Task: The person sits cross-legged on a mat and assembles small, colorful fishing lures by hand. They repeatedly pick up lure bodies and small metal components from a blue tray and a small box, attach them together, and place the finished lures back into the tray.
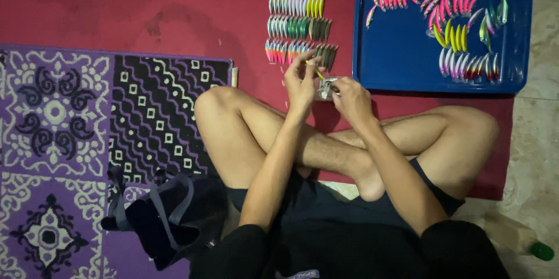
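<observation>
Left hand (301,81): raised in front of the crossed legs, fingers pinched around a thin yellow stick-like tool (318,73); only a short piece of it shows between the fingertips. Right hand (351,100): just beside the left, fingers closed around a small silvery fishing lure (326,87), which sits between the two hands with the tool's tip at or very near it. Contact between tool and lure cannot be resolved.

Directly beyond the left hand, on the red mat (174,11): three short rows of fishing lures (297,27) standing side by side, colours running from red and pink through silver and green to yellow. The nearest row lies just past the left fingertips.

Beyond and to the right of the right hand: a blue tray (396,52) holding loose groups of lures, pink ones along the far edge, a yellow cluster (457,37) in the middle, silver and red ones nearer.

Left of the left arm: a purple and black patterned rug (87,128). Near the left elbow, on that rug: a dark bag with straps (163,215). Behind the right elbow, on the tiled floor: a bottle with a green cap (521,239).
</observation>
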